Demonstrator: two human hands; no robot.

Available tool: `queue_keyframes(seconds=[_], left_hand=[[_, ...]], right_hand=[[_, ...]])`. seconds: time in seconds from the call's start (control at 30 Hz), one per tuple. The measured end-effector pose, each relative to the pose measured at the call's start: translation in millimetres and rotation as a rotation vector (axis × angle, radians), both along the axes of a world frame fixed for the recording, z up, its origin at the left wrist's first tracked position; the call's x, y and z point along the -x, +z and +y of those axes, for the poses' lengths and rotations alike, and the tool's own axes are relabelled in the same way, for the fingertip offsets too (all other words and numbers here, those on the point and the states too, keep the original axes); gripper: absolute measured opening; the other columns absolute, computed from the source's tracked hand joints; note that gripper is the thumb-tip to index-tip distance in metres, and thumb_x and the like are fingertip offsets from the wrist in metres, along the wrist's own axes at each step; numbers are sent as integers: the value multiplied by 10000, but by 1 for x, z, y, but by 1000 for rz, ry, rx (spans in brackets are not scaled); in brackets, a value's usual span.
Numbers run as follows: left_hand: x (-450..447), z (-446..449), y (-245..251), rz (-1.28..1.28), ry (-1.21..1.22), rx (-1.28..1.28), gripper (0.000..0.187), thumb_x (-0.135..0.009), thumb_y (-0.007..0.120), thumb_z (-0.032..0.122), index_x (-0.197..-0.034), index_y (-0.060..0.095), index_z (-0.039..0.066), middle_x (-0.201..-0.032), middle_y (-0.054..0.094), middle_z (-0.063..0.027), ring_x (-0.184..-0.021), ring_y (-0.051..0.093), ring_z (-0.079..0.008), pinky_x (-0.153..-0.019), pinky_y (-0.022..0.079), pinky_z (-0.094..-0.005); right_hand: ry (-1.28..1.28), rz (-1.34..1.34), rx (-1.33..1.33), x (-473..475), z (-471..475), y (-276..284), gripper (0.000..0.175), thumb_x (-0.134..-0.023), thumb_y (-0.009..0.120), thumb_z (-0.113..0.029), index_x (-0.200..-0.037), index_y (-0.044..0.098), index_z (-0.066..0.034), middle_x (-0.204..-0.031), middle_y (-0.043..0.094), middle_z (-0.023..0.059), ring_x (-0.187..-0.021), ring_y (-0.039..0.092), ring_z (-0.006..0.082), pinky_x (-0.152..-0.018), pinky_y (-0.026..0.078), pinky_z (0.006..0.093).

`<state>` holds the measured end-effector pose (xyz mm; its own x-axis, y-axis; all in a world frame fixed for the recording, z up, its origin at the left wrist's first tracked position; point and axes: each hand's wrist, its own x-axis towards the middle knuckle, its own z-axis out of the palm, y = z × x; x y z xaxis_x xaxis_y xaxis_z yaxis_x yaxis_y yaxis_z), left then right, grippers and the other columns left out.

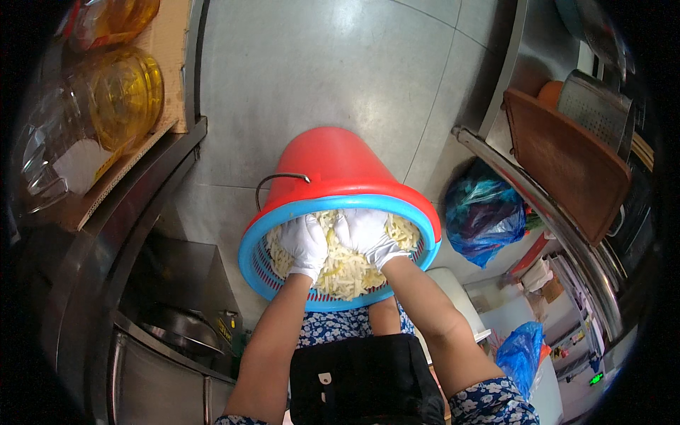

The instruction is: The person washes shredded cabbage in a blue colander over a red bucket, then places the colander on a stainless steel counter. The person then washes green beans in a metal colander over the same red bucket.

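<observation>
Both my hands wear white gloves and reach into a blue plastic colander basket [255, 276] set in the mouth of a red plastic bucket [332, 159]. Pale, shredded vegetable strips [348, 276] fill the basket. My left hand [305, 241] presses into the strips near the left wall, its fingertips partly buried. To the right, my right hand [366, 234] lies among the strips near the far wall, fingers partly hidden. Whether either hand grips any strips cannot be told. The bucket's wire handle hangs over its left side.
Oil bottles [125, 101] stand on cardboard on a metal shelf at left. A metal bowl [183, 329] sits below it. At right are a brown board [568, 164], a perforated metal container [595, 111], a curved metal rail [536, 196] and a blue plastic bag [483, 212] on the tiled floor.
</observation>
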<state>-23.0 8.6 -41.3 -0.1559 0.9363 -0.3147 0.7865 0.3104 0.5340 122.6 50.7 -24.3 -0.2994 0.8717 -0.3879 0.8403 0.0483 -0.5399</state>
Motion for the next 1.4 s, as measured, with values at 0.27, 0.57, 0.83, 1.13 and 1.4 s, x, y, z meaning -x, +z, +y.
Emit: queue_keyframes(seconds=[0.27,0.57,0.83,1.13,1.4], left_hand=[[2,-2,-5,28,-9,14,306,-916,465,202,-1093,631,14,-1089,630,-227,-981,588,-425,-870,457,-505],[-2,0,-5,0,53,51,366,-973,392,271,-1139,612,30,-1122,623,-224,-1003,580,-426,-882,449,-501],[-1,2,-1,0,48,115,405,-961,383,301,-1159,597,20,-1138,611,-237,-1029,563,-435,-901,429,-510],[-1,7,2,-16,56,139,404,-943,377,286,-1137,609,16,-1136,613,-238,-1026,565,-429,-908,428,-502],[-3,6,-2,39,69,108,362,-919,389,273,-1051,625,32,-1076,634,-203,-978,576,-407,-871,445,-488]], right_hand=[[16,-23,-20,0,4,1,350,-760,557,-260,-1025,645,-50,-888,631,188,-771,602,379,-711,460,511],[-5,2,-162,1,8,-3,331,-710,579,-280,-942,676,-66,-785,650,169,-678,624,352,-643,469,521],[-1,26,-141,1,11,-2,325,-721,571,-285,-929,679,-60,-780,651,172,-685,625,353,-656,470,524],[16,7,-16,0,11,-5,309,-714,583,-251,-950,645,-63,-833,625,181,-728,595,385,-644,452,516],[-30,71,-226,2,15,-7,343,-726,571,-271,-978,612,-42,-840,585,200,-730,573,383,-648,445,514]])
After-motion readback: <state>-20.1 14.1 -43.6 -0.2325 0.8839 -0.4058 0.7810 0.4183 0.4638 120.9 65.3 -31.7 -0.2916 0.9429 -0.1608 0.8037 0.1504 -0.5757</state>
